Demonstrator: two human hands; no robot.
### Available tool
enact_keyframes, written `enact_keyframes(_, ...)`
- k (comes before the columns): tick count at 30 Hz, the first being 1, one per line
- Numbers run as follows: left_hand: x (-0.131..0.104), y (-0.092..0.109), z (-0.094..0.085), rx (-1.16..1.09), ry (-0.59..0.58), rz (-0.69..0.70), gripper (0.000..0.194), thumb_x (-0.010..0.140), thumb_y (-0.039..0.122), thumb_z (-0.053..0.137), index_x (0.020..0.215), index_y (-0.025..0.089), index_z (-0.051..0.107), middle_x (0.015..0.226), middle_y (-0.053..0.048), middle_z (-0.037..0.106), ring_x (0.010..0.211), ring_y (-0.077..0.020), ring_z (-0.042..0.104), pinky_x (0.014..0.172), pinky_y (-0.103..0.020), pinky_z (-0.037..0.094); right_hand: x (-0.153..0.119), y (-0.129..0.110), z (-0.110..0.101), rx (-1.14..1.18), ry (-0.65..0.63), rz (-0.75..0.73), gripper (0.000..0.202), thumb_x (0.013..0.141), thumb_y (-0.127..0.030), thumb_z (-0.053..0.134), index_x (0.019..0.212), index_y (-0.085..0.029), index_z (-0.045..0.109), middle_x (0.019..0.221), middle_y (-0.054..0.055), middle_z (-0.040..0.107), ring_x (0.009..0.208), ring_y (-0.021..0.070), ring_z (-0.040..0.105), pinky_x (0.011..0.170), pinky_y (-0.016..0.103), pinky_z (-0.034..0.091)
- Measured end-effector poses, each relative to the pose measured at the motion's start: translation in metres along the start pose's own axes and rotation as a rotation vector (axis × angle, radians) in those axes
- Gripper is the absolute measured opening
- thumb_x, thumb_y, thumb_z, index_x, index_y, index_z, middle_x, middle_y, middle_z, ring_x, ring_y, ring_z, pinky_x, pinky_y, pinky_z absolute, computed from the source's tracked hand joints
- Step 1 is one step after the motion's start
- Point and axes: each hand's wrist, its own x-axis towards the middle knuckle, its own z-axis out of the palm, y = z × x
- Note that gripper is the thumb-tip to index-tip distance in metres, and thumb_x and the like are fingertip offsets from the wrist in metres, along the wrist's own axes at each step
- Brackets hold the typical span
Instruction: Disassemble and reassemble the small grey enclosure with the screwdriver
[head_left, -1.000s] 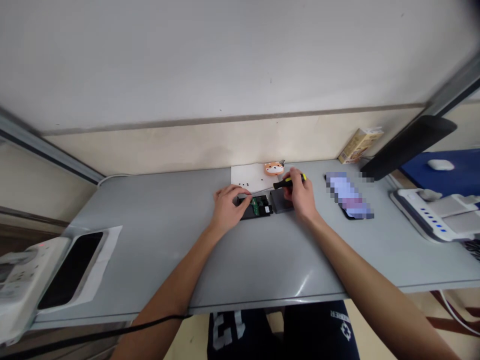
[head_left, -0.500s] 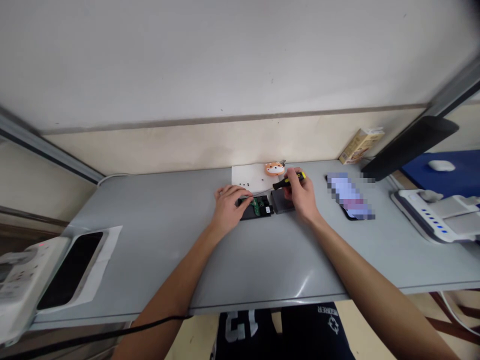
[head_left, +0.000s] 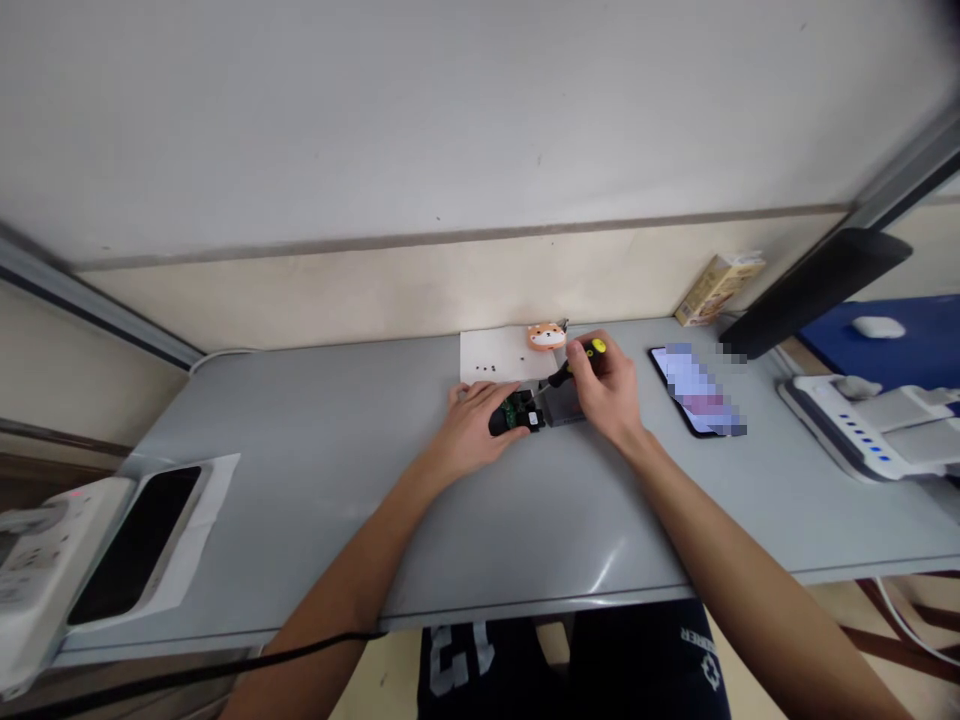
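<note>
My left hand [head_left: 476, 428] is closed around the left part of a small black device [head_left: 535, 421] with a green circuit board [head_left: 511, 410] exposed in it. In my right hand [head_left: 611, 392] is a black-and-yellow screwdriver [head_left: 557, 379], tilted so that its tip points down-left at the upper right part of the device. Whether the tip touches a screw is too small to tell. A dark grey casing [head_left: 561, 407] lies right beside the device, partly under my right hand. Behind them, several tiny dark screws [head_left: 485, 369] rest on a white sheet of paper [head_left: 487, 347].
An orange animal-faced case [head_left: 546, 337] sits on the paper's right edge. Right of my hand lies a lit phone [head_left: 697, 395], then a power strip [head_left: 847, 430]. A dark phone [head_left: 139, 545] and a white socket block [head_left: 56, 570] are at left. A carton [head_left: 716, 290] stands near the wall.
My left hand has shifted right, from fingers at the device's upper edge to a grip around its left part. The screwdriver is steeper, and its tip has moved right along the device.
</note>
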Motion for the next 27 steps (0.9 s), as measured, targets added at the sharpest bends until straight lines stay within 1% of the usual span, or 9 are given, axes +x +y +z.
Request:
enact_keyframes(4, 0.0012, 0.0, -0.0015, -0.003, -0.005, -0.003, 0.056, 0.091, 0.042, 0.074, 0.142, 0.031, 0.054, 0.139, -0.004, 0.065, 0.127, -0.0283, 0.058, 0.112, -0.049, 0.029, -0.0005, 0.0009, 0.0008, -0.045, -0.014, -0.015, 0.035, 0.096, -0.055, 0.057, 0.085, -0.022, 0.06, 0.06, -0.004, 0.05, 0.052, 0.0113, 0.044, 0.05, 0.026, 0.035)
enact_keyframes(8, 0.0021, 0.0013, -0.0027, -0.002, -0.008, -0.003, 0.054, 0.09, 0.042, 0.075, 0.14, 0.032, 0.056, 0.139, -0.003, 0.065, 0.126, -0.0287, 0.058, 0.111, -0.05, 0.03, -0.0008, 0.001, 0.0011, -0.054, -0.023, -0.022, 0.035, 0.096, -0.056, 0.057, 0.087, -0.022, 0.061, 0.061, -0.004, 0.053, 0.052, 0.0111, 0.046, 0.052, 0.026, 0.037)
enact_keyframes(15, 0.0022, 0.0037, -0.0038, -0.005, -0.013, -0.016, 0.052, 0.09, 0.04, 0.075, 0.138, 0.032, 0.057, 0.138, -0.003, 0.066, 0.125, -0.0286, 0.058, 0.11, -0.05, 0.03, -0.0014, 0.0009, 0.0014, -0.069, -0.039, -0.039, 0.035, 0.096, -0.056, 0.056, 0.088, -0.022, 0.061, 0.064, -0.003, 0.056, 0.053, 0.0119, 0.048, 0.054, 0.027, 0.038)
enact_keyframes(27, 0.0024, 0.0035, -0.0037, -0.011, -0.015, -0.011, 0.051, 0.09, 0.042, 0.074, 0.137, 0.032, 0.058, 0.137, -0.003, 0.067, 0.124, -0.0276, 0.058, 0.11, -0.048, 0.03, -0.0029, 0.0005, 0.001, -0.089, -0.05, -0.067, 0.035, 0.096, -0.056, 0.056, 0.089, -0.023, 0.063, 0.067, -0.001, 0.059, 0.056, 0.0135, 0.048, 0.055, 0.027, 0.038)
